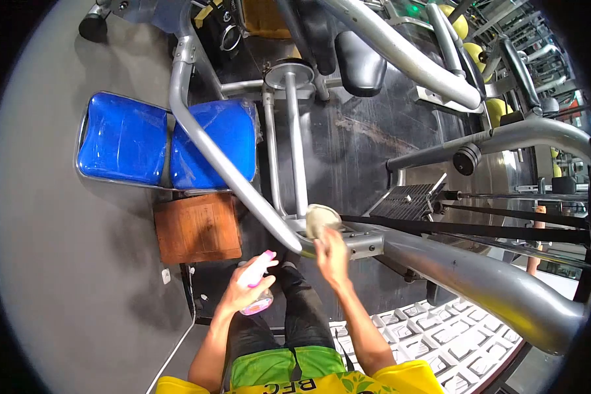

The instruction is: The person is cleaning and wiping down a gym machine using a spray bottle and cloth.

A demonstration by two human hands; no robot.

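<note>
Item: gym-machine wipe-down, head view looking steeply down.

Right hand (331,253): centre of the frame, fingers closed on a pale folded cloth (322,218), which is pressed against the joint where the curved grey frame tube (223,164) meets the thick grey beam (479,282).

Left hand (246,289): lower centre-left, clenched around a clear spray bottle (257,279) with a pink nozzle. The bottle is held upright, near the cloth but apart from it, nozzle toward the frame joint.

Step in hand, as judged: the wiping stroke on the metal joint. Spraying looks to be paused, the bottle held in reserve.

Next move calls for, as judged: drawing the cloth along the tube or beam with steady pressure and following the round of the metal, or bringing the bottle nearer for fresh spray on an unwiped stretch. The bracket edges at the joint may snag the cloth.

Surroundings: blue padded seat (167,141) wrapped in clear film, left of centre. Brown wooden box (197,226) just below it. Black rubber floor (354,138) under the machine. Black pad roller (360,62) at upper centre. Yellow-green balls (476,52) racked at upper right. White moulded tray (440,338) at lower right.
</note>
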